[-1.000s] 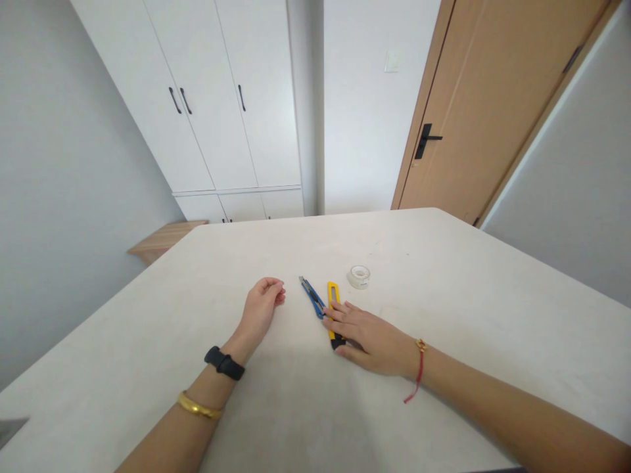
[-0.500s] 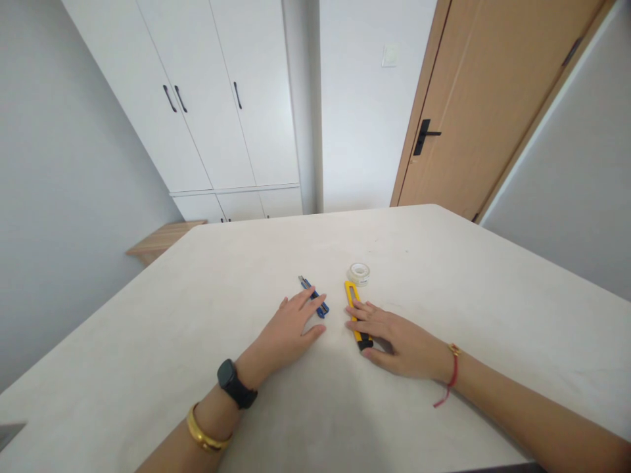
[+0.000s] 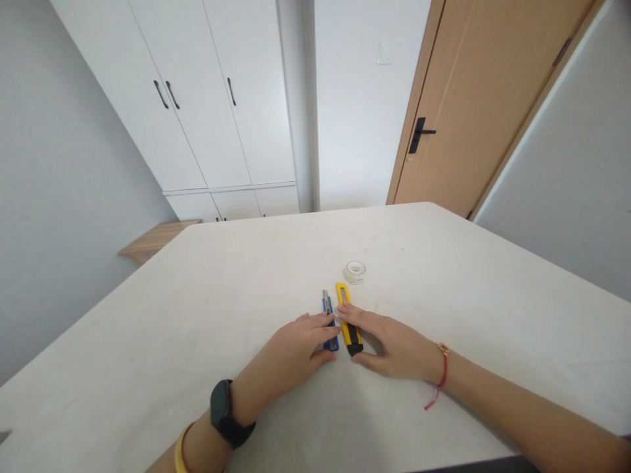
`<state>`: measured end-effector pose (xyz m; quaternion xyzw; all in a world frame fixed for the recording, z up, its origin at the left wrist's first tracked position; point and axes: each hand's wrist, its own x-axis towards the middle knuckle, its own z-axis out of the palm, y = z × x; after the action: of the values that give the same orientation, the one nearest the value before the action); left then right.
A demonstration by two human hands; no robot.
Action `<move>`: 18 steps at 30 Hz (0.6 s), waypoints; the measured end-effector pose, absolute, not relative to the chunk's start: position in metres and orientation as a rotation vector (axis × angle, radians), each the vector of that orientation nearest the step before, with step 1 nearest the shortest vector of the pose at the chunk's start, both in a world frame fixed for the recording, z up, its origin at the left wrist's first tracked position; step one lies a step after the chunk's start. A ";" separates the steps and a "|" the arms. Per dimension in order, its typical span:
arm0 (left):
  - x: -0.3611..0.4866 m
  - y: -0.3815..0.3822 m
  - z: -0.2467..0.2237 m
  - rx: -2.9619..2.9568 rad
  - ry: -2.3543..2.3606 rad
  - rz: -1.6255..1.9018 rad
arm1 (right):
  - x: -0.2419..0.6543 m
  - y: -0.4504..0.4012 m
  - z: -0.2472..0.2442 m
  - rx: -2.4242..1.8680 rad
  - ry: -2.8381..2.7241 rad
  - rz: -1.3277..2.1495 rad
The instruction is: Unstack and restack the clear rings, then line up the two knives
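A blue utility knife [image 3: 326, 303] lies on the white table with its blade end pointing away from me. My left hand [image 3: 300, 345] has its fingers over the knife's body and its thumb by the near end, partly hiding it. Just to the right, almost parallel, lies a yellow utility knife [image 3: 342, 292] with a black near end. My right hand [image 3: 394, 341] grips this one, fingers across its right side and thumb at the black end. A small roll of clear tape [image 3: 355, 272] sits just beyond the yellow knife.
The white tabletop [image 3: 236, 269] extends around both hands. White cabinets [image 3: 236, 131] with black handles and a wooden door [image 3: 483, 98] stand beyond its far edge. A wooden ledge [image 3: 158, 240] is at the far left.
My left hand has moved right, bringing the blue utility knife beside the yellow one and turning it straighter. The yellow knife has shifted slightly, and my right-hand fingers have changed position on it.
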<state>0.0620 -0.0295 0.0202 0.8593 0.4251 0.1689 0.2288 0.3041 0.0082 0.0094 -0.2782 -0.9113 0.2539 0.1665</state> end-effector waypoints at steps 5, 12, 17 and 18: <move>0.064 -0.029 0.018 2.411 1.150 0.452 | 0.303 0.008 0.006 -0.766 -2.587 0.708; 0.068 -0.029 0.018 2.368 1.126 0.475 | 0.306 0.007 0.006 -0.689 -2.573 0.619; 0.081 -0.031 0.017 2.245 1.149 0.588 | 0.311 0.003 0.012 -0.705 -2.609 0.533; 0.085 -0.031 0.017 2.234 1.150 0.602 | 0.312 0.002 0.012 -0.726 -2.619 0.522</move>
<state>0.0846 -0.0312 0.0165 0.8313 0.4280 0.2240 0.2750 0.3124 0.0016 0.0123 -0.2577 -0.9299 0.1852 0.1859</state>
